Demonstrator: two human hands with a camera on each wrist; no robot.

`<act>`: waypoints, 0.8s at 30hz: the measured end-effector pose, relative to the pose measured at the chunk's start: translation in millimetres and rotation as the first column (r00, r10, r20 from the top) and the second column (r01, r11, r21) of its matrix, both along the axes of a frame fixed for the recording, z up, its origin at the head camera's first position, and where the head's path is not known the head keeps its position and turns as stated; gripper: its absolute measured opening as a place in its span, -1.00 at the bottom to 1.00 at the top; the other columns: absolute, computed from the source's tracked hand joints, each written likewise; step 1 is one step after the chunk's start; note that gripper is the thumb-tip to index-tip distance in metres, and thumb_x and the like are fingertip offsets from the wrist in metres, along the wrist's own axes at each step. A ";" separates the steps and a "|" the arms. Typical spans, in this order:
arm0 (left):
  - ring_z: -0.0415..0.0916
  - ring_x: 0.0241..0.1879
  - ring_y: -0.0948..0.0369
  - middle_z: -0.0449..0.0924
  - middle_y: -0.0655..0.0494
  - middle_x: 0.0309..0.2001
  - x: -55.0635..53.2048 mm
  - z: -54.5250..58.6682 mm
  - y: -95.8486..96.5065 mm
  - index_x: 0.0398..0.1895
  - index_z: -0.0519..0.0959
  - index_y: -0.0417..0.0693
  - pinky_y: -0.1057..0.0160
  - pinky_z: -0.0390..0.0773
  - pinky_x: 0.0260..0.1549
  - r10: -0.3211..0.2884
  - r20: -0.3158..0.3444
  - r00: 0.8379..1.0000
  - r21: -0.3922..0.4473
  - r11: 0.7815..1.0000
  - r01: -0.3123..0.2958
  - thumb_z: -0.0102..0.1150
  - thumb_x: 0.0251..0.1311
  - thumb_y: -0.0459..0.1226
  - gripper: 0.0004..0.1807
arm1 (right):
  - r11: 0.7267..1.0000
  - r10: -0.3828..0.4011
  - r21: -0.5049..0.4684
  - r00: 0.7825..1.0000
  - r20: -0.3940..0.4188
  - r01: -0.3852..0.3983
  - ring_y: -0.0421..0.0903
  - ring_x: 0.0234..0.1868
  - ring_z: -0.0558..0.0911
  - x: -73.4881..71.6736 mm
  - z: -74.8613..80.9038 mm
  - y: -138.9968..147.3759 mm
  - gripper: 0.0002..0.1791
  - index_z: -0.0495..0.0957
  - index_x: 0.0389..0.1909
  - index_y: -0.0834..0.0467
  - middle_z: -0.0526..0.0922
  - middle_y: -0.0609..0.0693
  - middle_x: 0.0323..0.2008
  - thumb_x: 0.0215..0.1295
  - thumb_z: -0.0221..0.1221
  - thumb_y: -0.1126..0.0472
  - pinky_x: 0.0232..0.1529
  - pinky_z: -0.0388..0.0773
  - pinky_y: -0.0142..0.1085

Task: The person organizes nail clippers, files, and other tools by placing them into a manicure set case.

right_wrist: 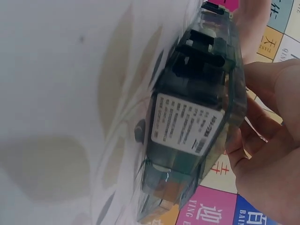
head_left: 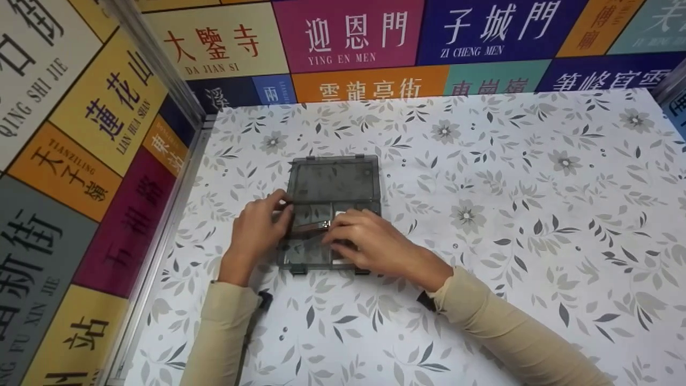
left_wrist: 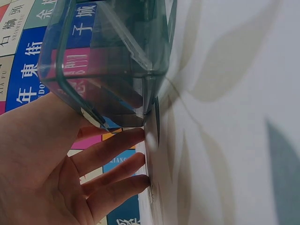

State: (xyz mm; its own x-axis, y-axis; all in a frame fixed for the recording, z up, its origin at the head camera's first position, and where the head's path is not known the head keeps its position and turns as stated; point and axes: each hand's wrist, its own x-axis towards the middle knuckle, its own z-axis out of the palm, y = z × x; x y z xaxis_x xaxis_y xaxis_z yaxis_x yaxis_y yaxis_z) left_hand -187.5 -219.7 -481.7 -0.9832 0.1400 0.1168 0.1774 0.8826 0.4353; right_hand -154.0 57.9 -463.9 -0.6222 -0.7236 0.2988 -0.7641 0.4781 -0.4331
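Observation:
A smoky translucent plastic case [head_left: 305,260] lies with its lid [head_left: 335,179] folded back, showing inner dividers. Across its left compartments slants a slim metallic object [head_left: 311,228], silver at its right end and shaped like a nail clipper. My right hand [head_left: 370,238] reaches over the case's right half and pinches that silver end. At the left side, my left hand [head_left: 256,228] rests against the case with thumb and forefinger close to the wall. In the left wrist view, the other fingers [left_wrist: 115,192] are spread, tips on the tabletop. Fingertips of the right hand are partly hidden behind the case.
The case stands on a white leaf-patterned table [head_left: 514,257]. Colourful panels [head_left: 348,35] with Chinese lettering rise behind it and on the left. A white printed label [right_wrist: 185,124] is on the case's near outer wall, between latches [right_wrist: 199,54].

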 end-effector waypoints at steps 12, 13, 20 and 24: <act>0.77 0.10 -0.11 0.84 0.08 0.08 0.3 -0.5 0.2 0.05 0.67 0.26 -0.27 0.70 -0.11 0.008 0.004 1.000 0.007 1.000 -0.008 0.22 0.56 -0.03 -0.85 | 0.997 -0.076 -0.014 0.994 0.077 0.077 -0.04 0.16 0.72 -6.9 7.4 39.9 -0.79 0.81 0.07 0.02 0.80 -0.09 0.04 0.53 0.31 0.20 0.33 0.60 -0.04; 0.77 0.10 -0.11 0.84 0.08 0.08 0.4 -0.8 0.1 0.04 0.67 0.26 -0.27 0.70 -0.12 0.008 0.004 1.000 0.006 1.000 -0.008 0.21 0.56 -0.03 -0.85 | 0.996 -0.085 -0.015 0.993 0.083 0.087 -0.05 0.15 0.73 -6.8 7.2 43.8 -0.79 0.80 0.07 0.02 0.80 -0.08 0.04 0.53 0.30 0.20 0.33 0.61 -0.04; 0.77 0.09 -0.10 0.85 0.08 0.07 0.7 -0.2 0.0 0.04 0.67 0.24 -0.26 0.70 -0.11 0.009 0.004 1.000 0.013 1.000 -0.009 0.23 0.55 -0.04 -0.85 | 0.989 -0.118 -0.076 0.989 0.088 0.125 -0.05 0.09 0.75 -6.1 4.8 75.4 -0.80 0.81 0.05 0.06 0.82 -0.04 -0.01 0.49 0.34 0.26 0.27 0.65 -0.08; 0.77 0.11 -0.11 0.85 0.07 0.08 0.2 -0.4 0.4 0.04 0.67 0.23 -0.26 0.70 -0.08 0.010 0.010 1.000 0.023 1.000 -0.010 0.24 0.54 -0.05 -0.85 | 0.984 -0.133 -0.104 0.986 0.096 0.143 -0.07 0.09 0.75 -5.0 4.0 93.9 -0.80 0.81 0.04 0.06 0.82 -0.08 -0.02 0.48 0.34 0.28 0.24 0.66 -0.08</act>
State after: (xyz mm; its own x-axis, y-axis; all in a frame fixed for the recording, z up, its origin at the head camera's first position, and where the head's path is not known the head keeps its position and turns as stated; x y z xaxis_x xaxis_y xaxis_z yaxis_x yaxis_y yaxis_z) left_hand -187.3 -219.3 -482.1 -0.9857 0.1277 0.1100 0.1643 0.8741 0.4572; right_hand -159.0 151.8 -459.9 -0.7414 -0.5943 0.3116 -0.6503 0.5220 -0.5519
